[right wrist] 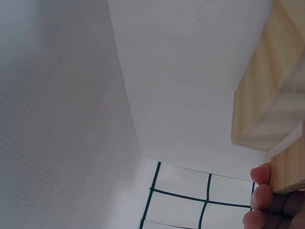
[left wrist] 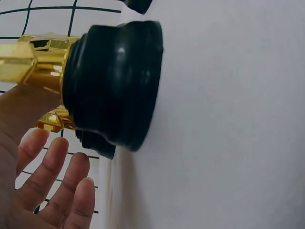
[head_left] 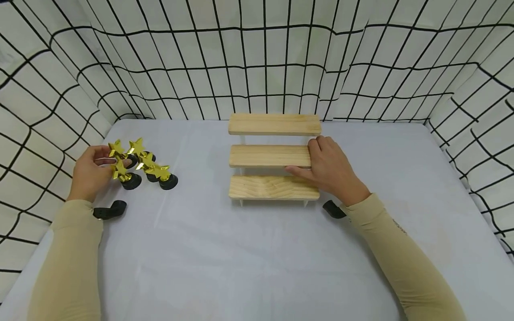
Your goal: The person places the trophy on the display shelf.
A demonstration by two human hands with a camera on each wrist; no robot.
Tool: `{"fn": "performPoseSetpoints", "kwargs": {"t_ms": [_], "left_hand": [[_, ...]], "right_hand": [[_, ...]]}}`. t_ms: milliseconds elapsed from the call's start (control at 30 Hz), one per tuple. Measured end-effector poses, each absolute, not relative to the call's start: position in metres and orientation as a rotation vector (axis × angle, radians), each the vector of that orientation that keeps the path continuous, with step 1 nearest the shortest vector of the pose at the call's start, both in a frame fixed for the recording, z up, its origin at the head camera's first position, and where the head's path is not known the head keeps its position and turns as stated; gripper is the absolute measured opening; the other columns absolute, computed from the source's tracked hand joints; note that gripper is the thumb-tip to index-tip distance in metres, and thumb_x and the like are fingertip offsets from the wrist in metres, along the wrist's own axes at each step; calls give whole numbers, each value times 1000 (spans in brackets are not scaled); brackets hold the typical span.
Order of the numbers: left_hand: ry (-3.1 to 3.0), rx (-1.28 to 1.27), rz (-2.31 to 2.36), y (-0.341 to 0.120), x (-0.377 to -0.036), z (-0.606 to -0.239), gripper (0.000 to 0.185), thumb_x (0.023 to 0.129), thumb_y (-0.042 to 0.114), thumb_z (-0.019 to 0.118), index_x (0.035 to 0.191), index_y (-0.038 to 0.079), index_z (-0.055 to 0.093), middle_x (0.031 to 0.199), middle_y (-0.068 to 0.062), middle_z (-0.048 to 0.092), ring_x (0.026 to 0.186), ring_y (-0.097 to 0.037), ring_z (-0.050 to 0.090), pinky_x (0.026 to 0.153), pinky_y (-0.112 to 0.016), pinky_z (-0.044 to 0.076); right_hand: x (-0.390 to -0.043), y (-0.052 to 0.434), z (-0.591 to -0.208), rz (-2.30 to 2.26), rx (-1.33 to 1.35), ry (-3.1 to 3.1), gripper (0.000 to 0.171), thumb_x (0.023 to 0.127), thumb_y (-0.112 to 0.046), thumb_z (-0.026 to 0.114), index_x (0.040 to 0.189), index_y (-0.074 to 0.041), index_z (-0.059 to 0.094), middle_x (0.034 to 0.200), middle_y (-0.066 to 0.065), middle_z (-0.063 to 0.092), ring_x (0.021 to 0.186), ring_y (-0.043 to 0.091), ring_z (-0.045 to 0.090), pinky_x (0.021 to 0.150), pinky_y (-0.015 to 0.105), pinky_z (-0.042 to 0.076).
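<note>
Several small gold star trophies (head_left: 160,172) with round black bases stand grouped on the left of the table. My left hand (head_left: 91,171) is at the group's left side, fingers spread loosely around the rear-left trophy (head_left: 116,148). In the left wrist view a black trophy base (left wrist: 114,86) looms close, hiding part of the thumb; the other fingers (left wrist: 52,167) are apart and relaxed, with a second trophy (left wrist: 95,143) beyond. A three-tier wooden display stand (head_left: 273,187) stands mid-table. My right hand (head_left: 331,167) grips its middle board (head_left: 269,156) at the right end, fingertips (right wrist: 262,195) curled behind it.
White cloth covers the table (head_left: 225,267). A black-lined white grid wall (head_left: 265,58) encloses the back and both sides. Black wrist-camera mounts (head_left: 110,209) stick out at both wrists, the left one just in front of the trophies.
</note>
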State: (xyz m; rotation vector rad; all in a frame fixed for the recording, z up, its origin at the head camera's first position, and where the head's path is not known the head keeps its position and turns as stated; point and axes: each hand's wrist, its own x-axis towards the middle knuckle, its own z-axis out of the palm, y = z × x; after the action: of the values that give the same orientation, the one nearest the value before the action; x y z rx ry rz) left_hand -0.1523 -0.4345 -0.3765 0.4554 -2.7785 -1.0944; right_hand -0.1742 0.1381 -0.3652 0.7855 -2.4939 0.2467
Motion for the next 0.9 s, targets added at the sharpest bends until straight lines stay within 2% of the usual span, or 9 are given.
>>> {"fn": "performPoseSetpoints", "kwargs": {"t_ms": [100,167,300,367,500,533,667,833,900], "left_hand": [[-2738,495,-1141,-437,-148,-382,63,94,37,75,143,9,46,107,25,48,90,15,46,70,1,44],[-2689,515,-1180,-438,-147,-386,57,91,39,79,136,19,50,103,29,47,89,17,48,69,2,44],[-2603,514,-1267,-439,-151,-393,42,93,28,77,125,32,50,100,33,48,88,18,51,71,4,43],[-2603,524,-1274,-440,-153,-394,40,96,24,73,129,29,51,99,34,47,89,18,50,72,4,43],[-2594,568,-1286,-437,-157,-396,55,95,27,75,143,18,50,99,34,47,92,16,50,74,5,43],[-2570,578,-1312,-437,-157,-397,52,95,22,75,142,18,51,100,34,48,92,16,51,75,5,43],[-2503,620,-1389,-435,-159,-397,56,93,21,78,143,18,53,99,35,51,93,16,53,75,6,45],[-2503,618,-1424,-432,-164,-397,70,91,27,80,152,13,48,99,36,53,96,17,55,77,6,45],[-2502,603,-1442,-431,-166,-397,66,93,22,77,152,14,48,99,36,54,96,17,55,77,6,46]], "right_hand": [[-175,135,-365,241,802,-2499,105,87,-93,10,86,3,53,75,14,49,64,29,44,58,38,40],[-175,133,-365,244,812,-2492,105,87,-93,10,86,3,53,75,14,49,65,29,45,58,38,40],[-175,132,-366,253,793,-2495,106,86,-93,11,88,4,54,76,14,50,66,30,47,59,37,41],[-175,133,-367,254,779,-2505,108,85,-94,10,88,4,54,77,14,51,66,30,47,59,37,41],[-175,134,-368,255,766,-2519,107,85,-94,11,89,3,55,77,14,51,66,29,47,58,37,41],[-175,134,-368,253,768,-2515,107,85,-94,11,89,3,55,77,14,51,65,29,46,58,36,41],[-176,135,-368,243,782,-2491,104,87,-92,14,89,4,55,77,14,51,65,28,46,58,36,41],[-175,138,-368,247,762,-2493,103,87,-92,15,89,3,54,78,14,51,66,28,46,58,36,40],[-175,140,-369,252,754,-2497,102,87,-92,15,88,2,54,77,14,51,65,29,45,58,36,40]]}}
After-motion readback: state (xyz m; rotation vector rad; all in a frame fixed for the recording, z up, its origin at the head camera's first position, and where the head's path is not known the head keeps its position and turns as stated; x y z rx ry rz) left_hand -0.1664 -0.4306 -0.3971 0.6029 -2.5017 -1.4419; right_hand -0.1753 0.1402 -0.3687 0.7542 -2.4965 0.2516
